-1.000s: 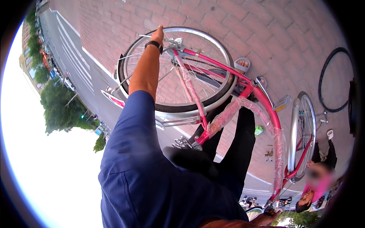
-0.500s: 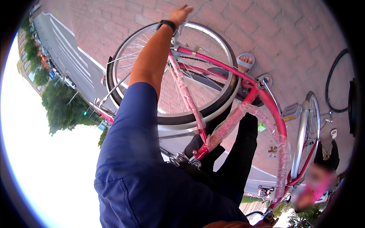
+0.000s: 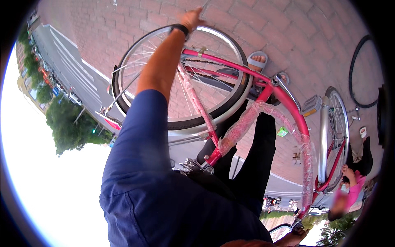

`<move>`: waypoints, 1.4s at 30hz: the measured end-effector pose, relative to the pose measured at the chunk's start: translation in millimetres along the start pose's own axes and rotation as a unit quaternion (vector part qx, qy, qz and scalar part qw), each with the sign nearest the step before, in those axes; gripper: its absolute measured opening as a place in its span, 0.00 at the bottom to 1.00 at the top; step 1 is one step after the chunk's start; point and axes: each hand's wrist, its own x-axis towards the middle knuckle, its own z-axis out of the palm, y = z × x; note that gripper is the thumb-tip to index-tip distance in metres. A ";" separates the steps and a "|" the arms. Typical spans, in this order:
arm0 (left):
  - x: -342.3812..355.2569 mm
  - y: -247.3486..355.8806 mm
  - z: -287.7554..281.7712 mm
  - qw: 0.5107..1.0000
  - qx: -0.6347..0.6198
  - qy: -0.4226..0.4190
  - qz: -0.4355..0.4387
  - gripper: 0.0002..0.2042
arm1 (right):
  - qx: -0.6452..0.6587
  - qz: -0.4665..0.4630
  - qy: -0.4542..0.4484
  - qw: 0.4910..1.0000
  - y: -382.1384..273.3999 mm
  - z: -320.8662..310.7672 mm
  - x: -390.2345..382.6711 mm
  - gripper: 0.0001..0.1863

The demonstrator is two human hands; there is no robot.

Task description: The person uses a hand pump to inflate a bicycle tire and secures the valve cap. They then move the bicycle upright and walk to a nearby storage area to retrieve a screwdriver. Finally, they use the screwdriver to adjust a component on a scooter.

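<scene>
A red bicycle [image 3: 289, 105] with clear plastic wrap on parts of its frame stands in front of me. My left hand [image 3: 191, 18] reaches past the top of its rear wheel [image 3: 230, 39], wearing a black wrist band; its fingers look spread, slightly blurred, and nothing shows in them. Close below it are the hub area, largely behind my forearm, and the chain [image 3: 212, 63]. At the lower right, my right hand [image 3: 293, 238] is closed at the handlebar [image 3: 297, 225], partly cut off by the frame's edge.
The front wheel [image 3: 335, 136] and a pedal [image 3: 311, 105] are to the right. A loose black tyre [image 3: 352, 74] lies on brick paving [image 3: 279, 29]. A person in pink [image 3: 356, 189] is at the far right. A green packet [image 3: 282, 131] lies near my legs. A road [image 3: 68, 57] runs at left.
The view has shifted slightly, so the bicycle sits a little higher and further left. My left hand's fingers have changed pose a little near the wheel. The person in pink shows more fully.
</scene>
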 end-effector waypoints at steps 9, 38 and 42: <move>-102.5 272.6 94.5 0.933 -0.227 -0.266 0.084 0.36 | 0.044 0.004 0.056 0.997 -22.1 52.6 20.2 0.20; -507.8 349.4 -101.5 0.906 0.175 0.234 0.306 0.16 | -0.173 -0.241 -0.130 0.946 -92.6 109.8 7.0 0.24; -502.5 352.6 -102.2 0.901 0.171 0.249 0.310 0.16 | -0.165 -0.276 -0.149 0.935 -99.2 107.8 6.5 0.26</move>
